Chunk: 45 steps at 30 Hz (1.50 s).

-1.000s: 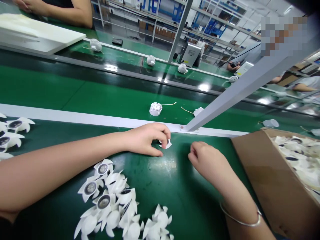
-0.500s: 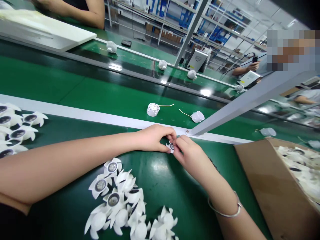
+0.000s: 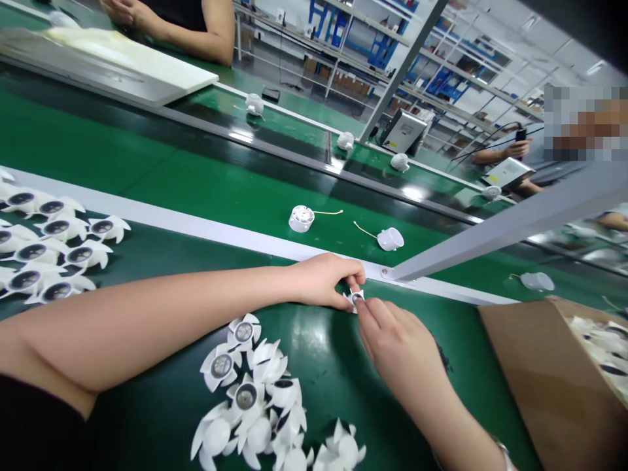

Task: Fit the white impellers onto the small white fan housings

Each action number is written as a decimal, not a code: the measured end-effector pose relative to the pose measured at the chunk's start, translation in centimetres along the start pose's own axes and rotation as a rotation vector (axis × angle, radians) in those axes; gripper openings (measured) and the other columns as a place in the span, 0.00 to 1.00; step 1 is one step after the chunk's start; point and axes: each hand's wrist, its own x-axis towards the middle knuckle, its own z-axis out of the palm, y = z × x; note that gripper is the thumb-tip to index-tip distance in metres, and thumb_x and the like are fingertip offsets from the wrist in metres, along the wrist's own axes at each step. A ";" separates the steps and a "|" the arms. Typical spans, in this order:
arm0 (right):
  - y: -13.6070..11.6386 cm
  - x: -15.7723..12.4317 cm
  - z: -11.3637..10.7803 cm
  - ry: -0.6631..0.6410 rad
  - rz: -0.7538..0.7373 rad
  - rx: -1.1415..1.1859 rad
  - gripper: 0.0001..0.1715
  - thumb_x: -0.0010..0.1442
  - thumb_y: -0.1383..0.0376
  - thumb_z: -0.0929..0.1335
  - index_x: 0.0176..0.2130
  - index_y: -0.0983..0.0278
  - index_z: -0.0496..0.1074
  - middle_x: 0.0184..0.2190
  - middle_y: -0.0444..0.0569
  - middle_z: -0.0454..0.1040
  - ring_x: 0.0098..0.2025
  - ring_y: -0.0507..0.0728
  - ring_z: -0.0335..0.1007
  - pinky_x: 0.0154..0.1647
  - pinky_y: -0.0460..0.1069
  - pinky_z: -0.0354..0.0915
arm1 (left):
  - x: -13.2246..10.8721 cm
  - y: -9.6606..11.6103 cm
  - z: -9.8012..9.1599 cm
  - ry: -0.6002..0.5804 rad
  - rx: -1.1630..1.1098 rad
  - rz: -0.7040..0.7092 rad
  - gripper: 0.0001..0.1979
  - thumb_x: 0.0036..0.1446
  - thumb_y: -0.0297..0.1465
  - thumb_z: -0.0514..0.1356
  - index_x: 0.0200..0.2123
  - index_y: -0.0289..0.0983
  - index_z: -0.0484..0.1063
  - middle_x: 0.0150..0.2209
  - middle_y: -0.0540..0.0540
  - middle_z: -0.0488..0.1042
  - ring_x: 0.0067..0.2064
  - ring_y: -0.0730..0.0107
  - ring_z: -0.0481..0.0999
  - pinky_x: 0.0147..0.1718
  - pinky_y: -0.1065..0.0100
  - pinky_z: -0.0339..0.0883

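Note:
A small white fan impeller with a dark ring round its hub is gripped at its edge by the thumb and fingers of my left hand, just above the green table. The fingers of my right hand are pinched together at the impeller's hub; whatever lies between their tips is hidden. Below my left forearm lies a loose pile of white fan impellers, some hub-up and some turned over. More impellers stand in rows at the left, dark ring upward.
Behind a white rail, round white fan housings with thin wires lie on a green belt. A slanted grey post rises right of my hands. A cardboard box of white parts stands right. Small dark pieces lie beside my right wrist. Co-workers sit across.
The view has shifted, bringing more impellers in at the left. My right hand has turned, its fingertips now over the impeller's hub. My left hand still holds the impeller.

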 end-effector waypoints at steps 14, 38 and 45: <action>9.3 10.0 5.0 -0.232 0.589 0.242 0.22 0.56 0.70 0.67 0.51 0.63 0.72 0.49 0.61 0.70 0.47 0.64 0.70 0.41 0.55 0.65 | -0.4 0.0 -0.6 0.032 -0.070 0.038 0.25 0.47 0.38 0.71 0.47 0.38 0.72 0.48 0.45 0.78 0.49 0.65 0.76 0.49 0.65 0.67; 3.6 -0.4 3.0 0.083 0.404 1.007 0.14 0.56 0.65 0.75 0.44 0.55 0.81 0.51 0.47 0.78 0.53 0.62 0.76 0.58 0.59 0.71 | 0.3 1.5 -0.5 0.164 -0.038 -0.322 0.19 0.49 0.43 0.69 0.40 0.38 0.76 0.36 0.50 0.76 0.32 0.74 0.72 0.34 0.70 0.64; 4.6 -1.2 1.3 -0.098 0.144 1.096 0.11 0.59 0.63 0.73 0.44 0.55 0.80 0.49 0.48 0.79 0.50 0.59 0.76 0.50 0.55 0.73 | -1.1 6.6 -0.7 0.046 0.377 -0.023 0.15 0.59 0.39 0.63 0.47 0.40 0.73 0.46 0.47 0.74 0.44 0.65 0.73 0.40 0.66 0.65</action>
